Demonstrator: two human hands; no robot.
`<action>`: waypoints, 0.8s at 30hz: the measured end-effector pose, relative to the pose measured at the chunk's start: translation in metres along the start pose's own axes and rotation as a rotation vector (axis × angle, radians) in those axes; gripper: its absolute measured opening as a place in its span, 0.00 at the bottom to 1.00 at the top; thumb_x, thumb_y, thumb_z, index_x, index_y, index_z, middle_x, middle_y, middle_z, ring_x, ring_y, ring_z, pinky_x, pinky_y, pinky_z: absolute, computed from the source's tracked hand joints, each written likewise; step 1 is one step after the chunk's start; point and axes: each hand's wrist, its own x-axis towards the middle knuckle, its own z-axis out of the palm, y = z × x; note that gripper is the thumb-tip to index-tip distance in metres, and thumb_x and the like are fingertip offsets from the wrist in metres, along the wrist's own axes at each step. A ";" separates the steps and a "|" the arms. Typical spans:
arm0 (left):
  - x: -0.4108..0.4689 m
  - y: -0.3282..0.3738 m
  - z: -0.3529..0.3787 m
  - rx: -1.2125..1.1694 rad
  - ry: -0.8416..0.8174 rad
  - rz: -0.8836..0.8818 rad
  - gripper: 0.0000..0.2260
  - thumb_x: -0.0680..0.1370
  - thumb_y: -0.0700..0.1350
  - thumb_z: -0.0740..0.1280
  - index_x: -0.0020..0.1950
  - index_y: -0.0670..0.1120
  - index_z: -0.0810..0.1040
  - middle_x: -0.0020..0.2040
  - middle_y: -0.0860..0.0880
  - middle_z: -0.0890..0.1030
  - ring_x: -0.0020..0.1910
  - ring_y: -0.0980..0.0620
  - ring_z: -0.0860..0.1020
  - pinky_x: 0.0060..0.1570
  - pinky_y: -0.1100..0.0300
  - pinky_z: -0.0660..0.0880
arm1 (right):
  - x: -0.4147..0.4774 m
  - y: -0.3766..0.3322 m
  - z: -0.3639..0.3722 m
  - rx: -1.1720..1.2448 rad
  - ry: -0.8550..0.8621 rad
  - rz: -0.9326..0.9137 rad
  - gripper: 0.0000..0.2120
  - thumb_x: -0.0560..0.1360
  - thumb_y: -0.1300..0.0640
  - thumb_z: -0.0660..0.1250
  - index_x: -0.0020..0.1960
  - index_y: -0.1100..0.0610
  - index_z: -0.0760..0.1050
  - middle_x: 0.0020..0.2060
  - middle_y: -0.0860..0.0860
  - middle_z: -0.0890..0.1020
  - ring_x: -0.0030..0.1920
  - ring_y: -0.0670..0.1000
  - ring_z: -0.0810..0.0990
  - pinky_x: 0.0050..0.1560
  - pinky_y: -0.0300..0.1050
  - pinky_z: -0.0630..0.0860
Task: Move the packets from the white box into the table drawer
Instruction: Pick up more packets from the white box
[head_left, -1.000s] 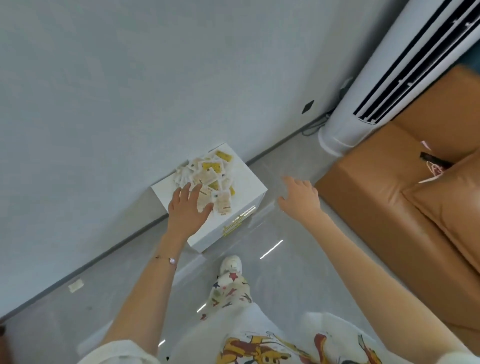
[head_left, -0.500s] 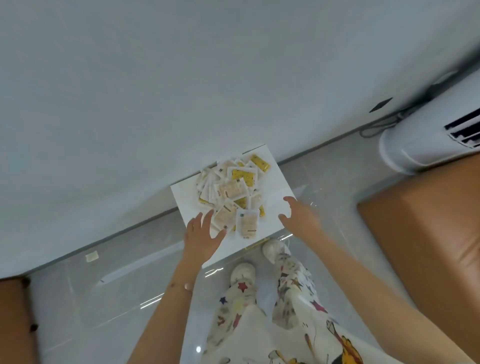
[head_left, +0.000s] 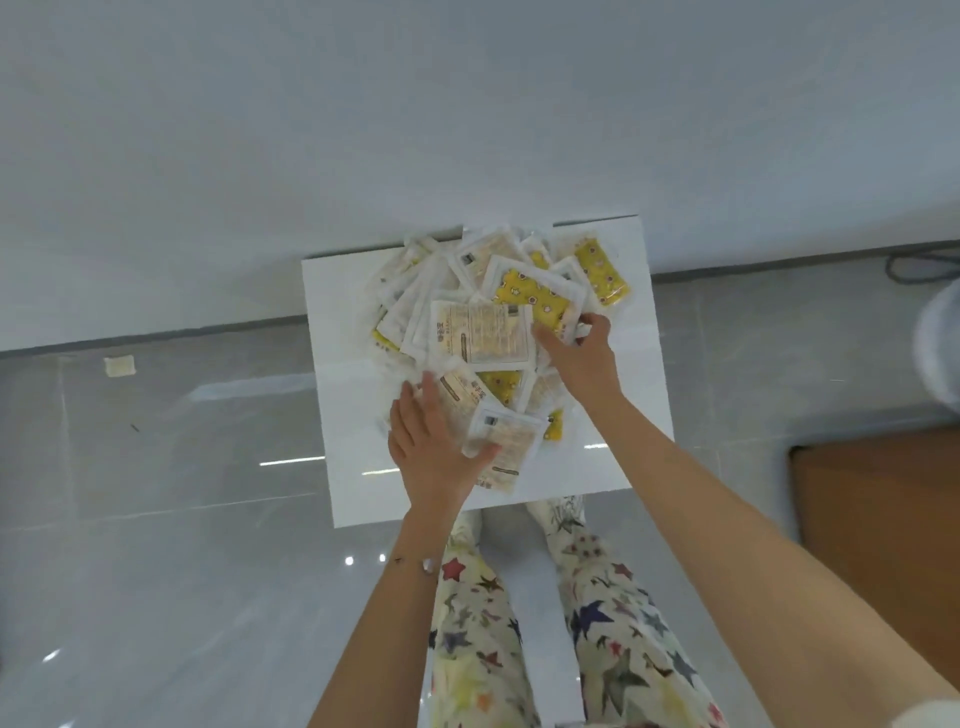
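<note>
Head view: left hand (head_left: 436, 452), right hand (head_left: 584, 358) flat, fingers straight, on packets (head_left: 483, 338) atop white box (head_left: 348, 457).

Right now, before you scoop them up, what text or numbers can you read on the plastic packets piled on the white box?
No text is legible.
Large beige plastic packet mid-pile: dark print lines and a small square mark, too blurred.
Nearest beige packet: dark band and square mark, unreadable.
Yellow patterned packet: small pictures only, no words seen.
White box top: no print shows.
</note>
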 end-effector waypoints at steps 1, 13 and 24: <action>-0.001 -0.002 0.004 0.006 0.037 -0.011 0.55 0.59 0.76 0.60 0.78 0.48 0.51 0.74 0.40 0.60 0.72 0.38 0.59 0.67 0.41 0.61 | 0.003 0.000 0.002 0.051 0.016 0.007 0.32 0.72 0.43 0.71 0.68 0.54 0.60 0.58 0.53 0.76 0.53 0.53 0.78 0.50 0.48 0.75; -0.016 -0.016 -0.002 -0.239 0.072 -0.239 0.26 0.65 0.50 0.78 0.53 0.39 0.71 0.48 0.42 0.73 0.47 0.45 0.69 0.45 0.51 0.70 | 0.004 0.025 -0.033 0.141 0.024 0.052 0.15 0.70 0.55 0.74 0.54 0.58 0.76 0.49 0.52 0.82 0.50 0.54 0.81 0.52 0.51 0.79; -0.037 -0.022 -0.012 -0.690 0.083 -0.376 0.14 0.75 0.44 0.71 0.55 0.43 0.69 0.47 0.42 0.78 0.44 0.42 0.79 0.41 0.51 0.77 | 0.006 0.009 -0.039 0.115 -0.028 -0.008 0.13 0.71 0.60 0.73 0.52 0.59 0.72 0.48 0.51 0.79 0.47 0.51 0.78 0.47 0.45 0.76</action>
